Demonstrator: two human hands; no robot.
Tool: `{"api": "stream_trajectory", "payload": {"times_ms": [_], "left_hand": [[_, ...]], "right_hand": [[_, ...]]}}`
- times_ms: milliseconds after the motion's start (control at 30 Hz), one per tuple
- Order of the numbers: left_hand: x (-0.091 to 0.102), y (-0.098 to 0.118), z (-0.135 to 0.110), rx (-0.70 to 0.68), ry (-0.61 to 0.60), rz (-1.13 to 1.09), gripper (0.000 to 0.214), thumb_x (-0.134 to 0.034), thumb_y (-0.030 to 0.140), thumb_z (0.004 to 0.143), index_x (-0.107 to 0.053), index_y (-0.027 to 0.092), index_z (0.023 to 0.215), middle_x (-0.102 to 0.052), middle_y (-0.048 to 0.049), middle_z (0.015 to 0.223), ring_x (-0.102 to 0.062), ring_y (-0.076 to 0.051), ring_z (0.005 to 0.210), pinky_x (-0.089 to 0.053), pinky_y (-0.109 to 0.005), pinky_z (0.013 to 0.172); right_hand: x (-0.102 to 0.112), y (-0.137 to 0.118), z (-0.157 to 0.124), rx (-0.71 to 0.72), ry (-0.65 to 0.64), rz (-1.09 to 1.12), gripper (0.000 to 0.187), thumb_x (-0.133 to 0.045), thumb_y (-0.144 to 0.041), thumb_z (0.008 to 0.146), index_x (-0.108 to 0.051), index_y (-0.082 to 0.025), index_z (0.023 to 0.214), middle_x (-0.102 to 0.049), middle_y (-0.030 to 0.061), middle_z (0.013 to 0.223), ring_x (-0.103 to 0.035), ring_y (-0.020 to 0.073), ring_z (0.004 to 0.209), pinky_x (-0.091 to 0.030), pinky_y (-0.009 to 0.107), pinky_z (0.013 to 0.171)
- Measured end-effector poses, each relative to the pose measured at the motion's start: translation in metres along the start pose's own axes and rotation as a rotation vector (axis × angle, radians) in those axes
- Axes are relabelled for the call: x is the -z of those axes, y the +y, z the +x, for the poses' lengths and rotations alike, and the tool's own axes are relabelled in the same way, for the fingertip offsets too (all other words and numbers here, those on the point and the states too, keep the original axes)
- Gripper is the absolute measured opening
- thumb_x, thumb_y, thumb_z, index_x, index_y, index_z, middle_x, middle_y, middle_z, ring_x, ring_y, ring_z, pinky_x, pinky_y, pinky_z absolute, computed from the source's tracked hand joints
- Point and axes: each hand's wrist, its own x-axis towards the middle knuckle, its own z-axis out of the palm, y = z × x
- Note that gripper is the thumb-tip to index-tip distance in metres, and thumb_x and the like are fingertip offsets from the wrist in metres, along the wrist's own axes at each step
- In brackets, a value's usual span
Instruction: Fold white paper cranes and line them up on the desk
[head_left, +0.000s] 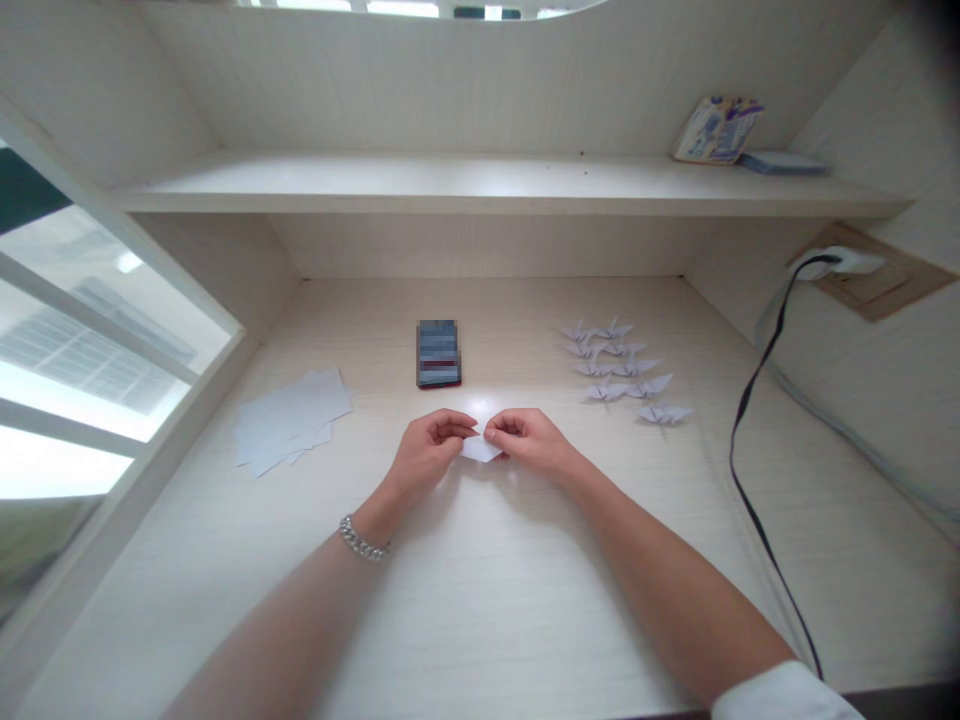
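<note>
Fingers (459,426) of the left hand (429,448) and right hand (531,440) pinch a small folded paper (480,450) at frame centre, over the desk (480,600). Light, thin and easily creased, it seems best held by its edges.

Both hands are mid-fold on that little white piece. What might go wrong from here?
1. The small paper is pinched only between the fingers of the left hand and the right hand. It may slip or crease crookedly.
2. The folded cranes lie just beyond the right hand, so a sideways sweep might knock or flatten them.
3. The black cable trails over the desk beside the right forearm, and the sleeve could snag it.
</note>
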Motion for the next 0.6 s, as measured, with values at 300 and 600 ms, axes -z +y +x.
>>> {"api": "stream_trajectory", "payload": {"times_ms": [300,600], "left_hand": [[-0.0035,0.0014,-0.0015,-0.033,0.086,-0.014,0.018,-0.058,0.014,0.068,-0.063,0.014,0.086,-0.068,-0.0073,0.084,-0.064,-0.017,0.078,-0.050,-0.028,0.072],[-0.0054,-0.0011,-0.0012,-0.048,0.128,-0.019,0.025,-0.066,0.025,0.067,-0.061,0.015,0.090,-0.067,-0.0069,0.085,-0.063,-0.017,0.078,-0.050,-0.029,0.071]], "right_hand": [[-0.0018,-0.0032,0.0007,-0.012,0.029,0.069,0.019,-0.057,-0.033,0.075,-0.062,-0.014,0.074,-0.057,0.0009,0.067,-0.056,0.0128,0.062,-0.050,0.026,0.059],[-0.0044,-0.0015,0.0004,0.011,0.045,0.067,0.022,-0.057,-0.036,0.075,-0.063,-0.015,0.078,-0.061,0.0019,0.074,-0.058,0.0138,0.066,-0.050,0.025,0.061]]}}
